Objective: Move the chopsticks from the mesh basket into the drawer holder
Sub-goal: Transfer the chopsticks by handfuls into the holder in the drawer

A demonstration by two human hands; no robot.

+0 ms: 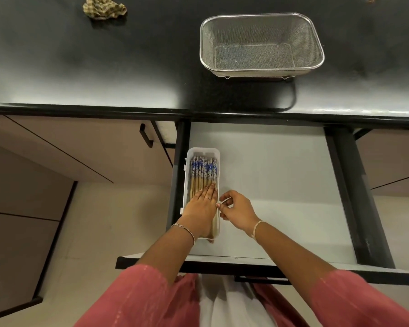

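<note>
Several wooden chopsticks (pixel 203 169) with blue-and-white patterned tops lie side by side in a narrow white holder (pixel 203 151) at the left of the open drawer (pixel 281 175). My left hand (pixel 202 208) lies flat on their lower ends, fingers together, inside the holder. My right hand (pixel 237 210) is beside the holder's right wall, fingers curled and touching its rim. The steel mesh basket (pixel 261 44) stands on the black counter behind the drawer, with nothing visible inside it.
A crumpled checked cloth (pixel 104 8) lies at the far left of the black counter (pixel 80 62). Cabinet doors with a black handle (pixel 145 135) are left of the drawer. The drawer's black front edge (pixel 222 267) is near my body.
</note>
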